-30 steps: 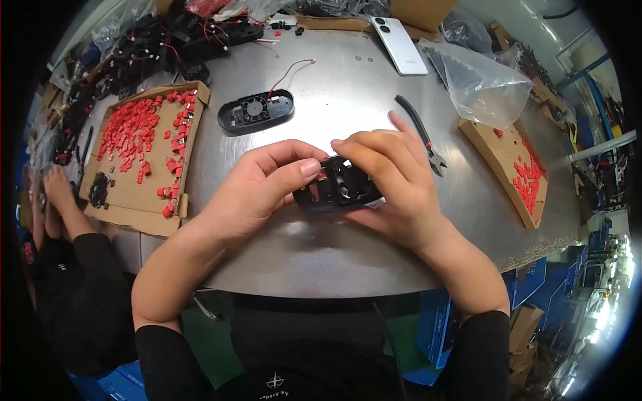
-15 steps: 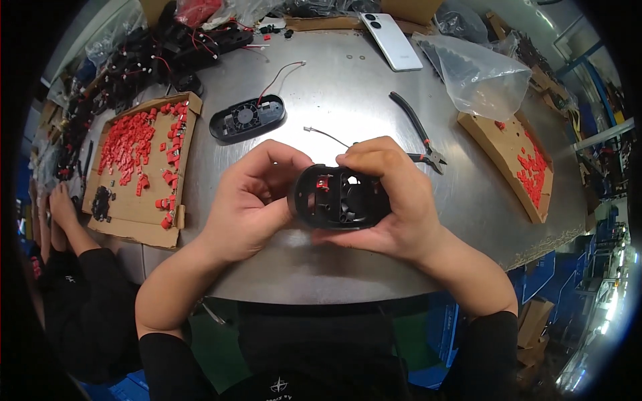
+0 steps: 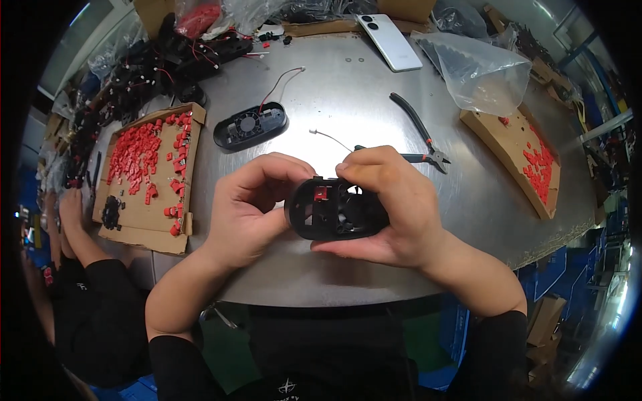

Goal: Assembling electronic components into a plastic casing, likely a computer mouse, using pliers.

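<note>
Left hand (image 3: 251, 210): I see it gripping the left end of the black oval housing (image 3: 334, 210), thumb and fingers curled round its rim.
Right hand (image 3: 391, 207): clamped on the housing's right side, cradling it from beneath.
Housing: lifted just above the near edge of the steel worktop (image 3: 348, 100), open side facing me, a red part (image 3: 321, 194) seated inside.
Nearby: a second black housing (image 3: 251, 125), cutters (image 3: 418, 134), and a cardboard tray of red parts (image 3: 150, 177).
</note>
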The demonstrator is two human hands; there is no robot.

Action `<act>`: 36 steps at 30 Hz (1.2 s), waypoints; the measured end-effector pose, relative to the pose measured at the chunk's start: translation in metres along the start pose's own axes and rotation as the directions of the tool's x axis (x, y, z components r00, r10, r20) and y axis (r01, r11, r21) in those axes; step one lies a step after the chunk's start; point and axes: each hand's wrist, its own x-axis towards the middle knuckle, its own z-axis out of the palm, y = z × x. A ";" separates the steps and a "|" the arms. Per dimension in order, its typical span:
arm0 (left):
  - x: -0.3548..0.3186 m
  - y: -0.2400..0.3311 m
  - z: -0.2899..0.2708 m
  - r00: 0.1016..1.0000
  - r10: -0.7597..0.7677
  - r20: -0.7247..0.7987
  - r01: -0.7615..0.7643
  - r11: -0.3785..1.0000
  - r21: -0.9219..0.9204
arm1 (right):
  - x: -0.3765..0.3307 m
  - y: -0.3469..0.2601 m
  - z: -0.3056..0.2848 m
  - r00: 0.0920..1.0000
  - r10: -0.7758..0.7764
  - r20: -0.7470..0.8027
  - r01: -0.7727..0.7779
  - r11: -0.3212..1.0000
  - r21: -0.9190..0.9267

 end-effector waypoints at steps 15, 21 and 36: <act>0.002 -0.001 0.002 0.996 -0.054 -0.065 0.057 0.997 0.056 | -0.004 0.002 -0.003 0.971 0.185 0.154 -0.193 0.980 0.040; 0.005 -0.003 0.004 0.945 -0.288 -0.153 0.271 0.955 -0.123 | -0.002 0.001 -0.006 0.953 0.259 0.157 -0.261 0.965 -0.012; 0.016 0.005 -0.006 0.805 -0.576 -0.145 0.562 0.817 -0.127 | -0.007 -0.001 0.001 0.893 0.333 0.301 -0.273 0.935 -0.226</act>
